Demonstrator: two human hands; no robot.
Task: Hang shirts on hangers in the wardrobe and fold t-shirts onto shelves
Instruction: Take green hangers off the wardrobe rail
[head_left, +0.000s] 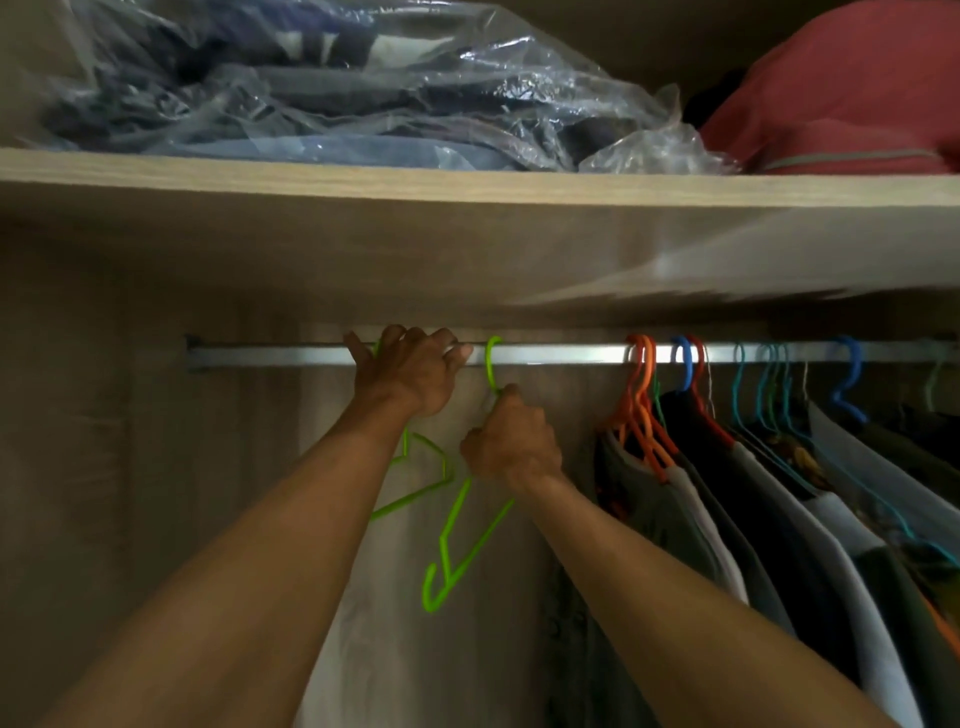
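The right hand (511, 441) grips the neck of a green hanger (457, 540) whose hook sits over the wardrobe rail (561, 354); the left hand (410, 376) curls around the rail and a second green hanger (415, 467). Lifting the hook straight up should free it cleanly. The held hanger's long axis slants down-left, hook upward.

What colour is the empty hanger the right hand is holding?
Bright lime green plastic hanger, gripped by the right hand; head view.
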